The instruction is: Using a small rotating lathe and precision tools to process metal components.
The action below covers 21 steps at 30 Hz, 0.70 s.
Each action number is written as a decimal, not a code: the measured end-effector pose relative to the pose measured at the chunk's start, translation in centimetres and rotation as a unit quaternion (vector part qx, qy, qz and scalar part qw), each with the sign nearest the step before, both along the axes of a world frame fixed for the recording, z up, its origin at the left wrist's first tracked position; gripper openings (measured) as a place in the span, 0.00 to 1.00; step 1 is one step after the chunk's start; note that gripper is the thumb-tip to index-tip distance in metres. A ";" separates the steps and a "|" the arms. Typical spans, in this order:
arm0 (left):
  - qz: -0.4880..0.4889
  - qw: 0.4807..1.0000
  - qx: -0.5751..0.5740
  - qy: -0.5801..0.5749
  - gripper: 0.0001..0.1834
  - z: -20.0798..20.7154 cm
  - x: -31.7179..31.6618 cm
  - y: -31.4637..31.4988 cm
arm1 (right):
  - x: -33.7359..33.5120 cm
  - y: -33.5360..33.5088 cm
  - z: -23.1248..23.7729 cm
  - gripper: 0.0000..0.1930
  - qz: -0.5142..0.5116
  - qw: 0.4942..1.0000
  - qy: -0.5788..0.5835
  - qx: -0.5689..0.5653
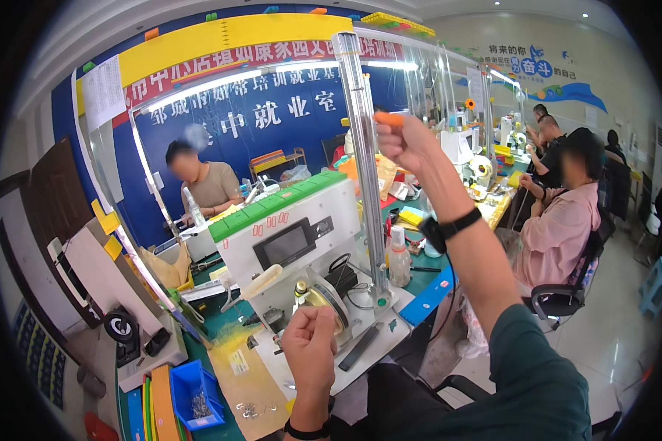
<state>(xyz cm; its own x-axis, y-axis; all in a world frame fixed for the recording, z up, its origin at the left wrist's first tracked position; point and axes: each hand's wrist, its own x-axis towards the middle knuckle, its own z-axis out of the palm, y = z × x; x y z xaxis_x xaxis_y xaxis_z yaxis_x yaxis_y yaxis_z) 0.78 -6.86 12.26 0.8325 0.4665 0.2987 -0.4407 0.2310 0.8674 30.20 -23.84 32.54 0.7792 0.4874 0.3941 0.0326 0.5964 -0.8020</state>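
Observation:
My left hand [310, 347] is closed, thumb and fingers pinched together, in front of a brass-coloured wheel [326, 301] on a white tabletop machine [232, 253]. Anything between its fingertips is too small or hidden to make out. Raised to the upper right, my right hand [410, 143] has its fingers curled beside a shiny metal post [361, 147]. A short orange piece [388, 118] sticks out at its fingertips; whether it is worn on a finger or held I cannot tell. The machine has a dark screen [285, 245] and a green ridged top [276, 203].
A blue bin [196, 395] of small metal pieces and a brown mat [250, 382] with loose hooks lie at the lower left. A clear bottle [398, 257] stands right of the post. Co-workers sit opposite [206, 176] and at right [566, 213].

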 end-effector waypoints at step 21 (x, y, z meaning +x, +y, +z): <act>0.112 0.934 0.268 0.209 0.11 -9.1 -2.7 0.7 | -2.6 1.0 -32.1 0.08 -0.043 0.942 0.333 -0.018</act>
<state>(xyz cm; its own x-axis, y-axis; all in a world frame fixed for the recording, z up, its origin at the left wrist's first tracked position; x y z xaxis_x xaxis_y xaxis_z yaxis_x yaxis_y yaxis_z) -1.92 -6.20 3.12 0.8280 0.5194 0.2111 -0.0237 -0.3438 0.9387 27.60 -22.88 0.42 0.8849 0.4151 -0.2111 -0.4377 0.5864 -0.6816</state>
